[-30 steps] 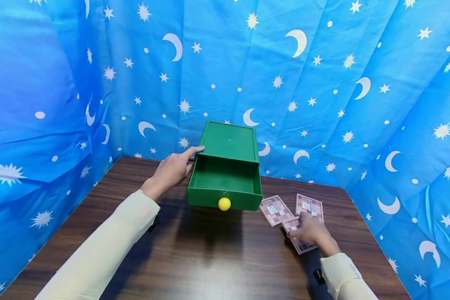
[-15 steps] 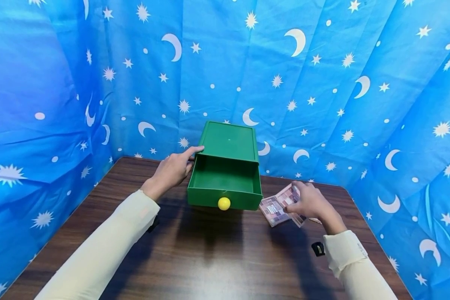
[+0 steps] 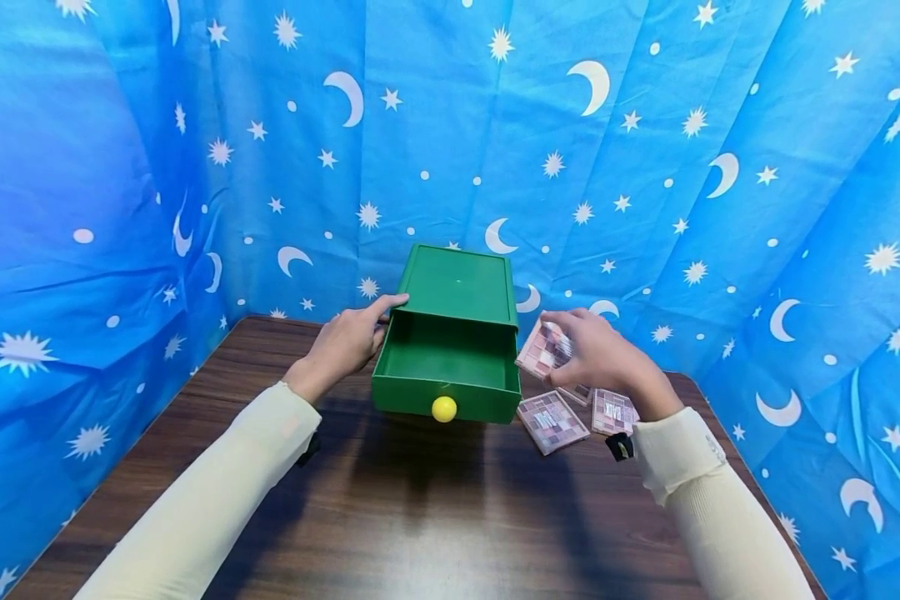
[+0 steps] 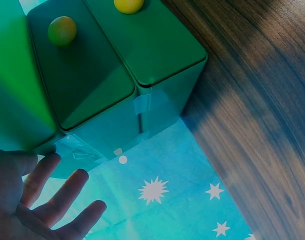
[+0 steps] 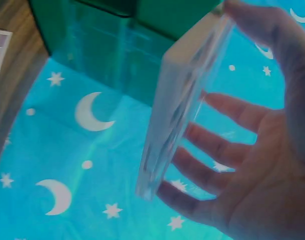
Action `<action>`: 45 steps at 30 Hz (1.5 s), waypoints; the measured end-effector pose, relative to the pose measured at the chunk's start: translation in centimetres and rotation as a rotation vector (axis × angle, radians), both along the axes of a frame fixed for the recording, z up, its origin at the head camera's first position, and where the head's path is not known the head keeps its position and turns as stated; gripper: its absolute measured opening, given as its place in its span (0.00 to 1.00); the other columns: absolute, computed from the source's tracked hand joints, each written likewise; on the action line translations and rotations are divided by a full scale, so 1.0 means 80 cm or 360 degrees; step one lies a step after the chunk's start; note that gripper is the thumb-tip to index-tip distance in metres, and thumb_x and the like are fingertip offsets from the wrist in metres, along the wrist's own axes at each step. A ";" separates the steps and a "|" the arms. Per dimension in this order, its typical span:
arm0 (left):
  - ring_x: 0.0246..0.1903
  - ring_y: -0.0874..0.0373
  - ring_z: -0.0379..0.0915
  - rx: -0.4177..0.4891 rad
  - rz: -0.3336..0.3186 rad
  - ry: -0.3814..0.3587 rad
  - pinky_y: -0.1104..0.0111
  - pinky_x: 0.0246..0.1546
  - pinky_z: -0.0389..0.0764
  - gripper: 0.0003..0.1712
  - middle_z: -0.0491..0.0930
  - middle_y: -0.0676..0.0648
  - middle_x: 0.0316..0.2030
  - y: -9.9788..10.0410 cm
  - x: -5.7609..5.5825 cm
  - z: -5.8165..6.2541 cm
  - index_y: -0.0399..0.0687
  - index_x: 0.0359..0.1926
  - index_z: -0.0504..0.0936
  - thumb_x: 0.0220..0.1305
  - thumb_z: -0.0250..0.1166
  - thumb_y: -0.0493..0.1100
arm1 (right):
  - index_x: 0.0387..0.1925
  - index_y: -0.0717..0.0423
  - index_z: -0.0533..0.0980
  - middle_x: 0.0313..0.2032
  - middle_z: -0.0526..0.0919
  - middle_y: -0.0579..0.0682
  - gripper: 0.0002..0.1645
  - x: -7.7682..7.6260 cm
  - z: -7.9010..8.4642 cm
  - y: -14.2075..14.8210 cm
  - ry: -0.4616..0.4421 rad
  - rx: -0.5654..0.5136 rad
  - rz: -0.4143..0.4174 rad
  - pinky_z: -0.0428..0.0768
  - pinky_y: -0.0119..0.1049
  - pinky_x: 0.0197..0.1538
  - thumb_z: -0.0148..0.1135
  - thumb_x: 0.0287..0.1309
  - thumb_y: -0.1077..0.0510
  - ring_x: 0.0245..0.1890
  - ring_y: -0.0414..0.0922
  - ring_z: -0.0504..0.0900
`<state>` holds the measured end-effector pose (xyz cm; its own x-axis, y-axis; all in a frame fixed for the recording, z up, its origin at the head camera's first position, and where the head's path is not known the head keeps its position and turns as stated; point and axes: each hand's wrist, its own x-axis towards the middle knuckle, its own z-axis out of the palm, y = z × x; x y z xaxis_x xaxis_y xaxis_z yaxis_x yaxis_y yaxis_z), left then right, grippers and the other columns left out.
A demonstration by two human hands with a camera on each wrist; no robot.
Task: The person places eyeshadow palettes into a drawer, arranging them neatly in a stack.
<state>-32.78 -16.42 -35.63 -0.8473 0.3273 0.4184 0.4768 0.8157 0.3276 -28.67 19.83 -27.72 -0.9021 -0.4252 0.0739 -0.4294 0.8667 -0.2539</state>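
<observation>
My right hand (image 3: 603, 354) holds an eyeshadow palette (image 3: 538, 352) by its edges, tilted, in the air just right of the open drawer. In the right wrist view the palette (image 5: 175, 100) shows edge-on between thumb and fingers. The green drawer unit (image 3: 461, 283) has its top drawer (image 3: 442, 393) pulled out, with a yellow knob (image 3: 444, 409) in front; nothing shows inside it. My left hand (image 3: 342, 340) rests against the unit's upper left side, index finger at its top edge. In the left wrist view its other fingers (image 4: 62, 200) are spread and loose beside the unit.
On the wooden table (image 3: 420, 517), right of the unit, lie a palette (image 3: 552, 422), another palette (image 3: 613, 412) and part of a third (image 3: 577, 393) behind them. Two lower drawers (image 4: 82, 75) are closed. A blue star-and-moon curtain (image 3: 450, 125) surrounds the table.
My right hand has lifted a palette off the group on the table and carried it up and left toward the open drawer. My left hand stays on the unit.
</observation>
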 end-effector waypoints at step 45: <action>0.12 0.58 0.65 -0.0012 -0.0002 -0.0015 0.68 0.14 0.63 0.32 0.82 0.40 0.53 -0.001 0.000 -0.001 0.66 0.72 0.57 0.71 0.54 0.42 | 0.49 0.50 0.80 0.54 0.79 0.47 0.18 -0.017 0.016 -0.062 -0.0138 -0.0076 0.0278 0.75 0.46 0.57 0.64 0.58 0.51 0.56 0.48 0.75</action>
<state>-32.80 -16.50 -35.71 -0.8507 0.3318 0.4078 0.4750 0.8175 0.3258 -29.99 14.86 -26.42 -0.8186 -0.5739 0.0228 -0.5470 0.7669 -0.3356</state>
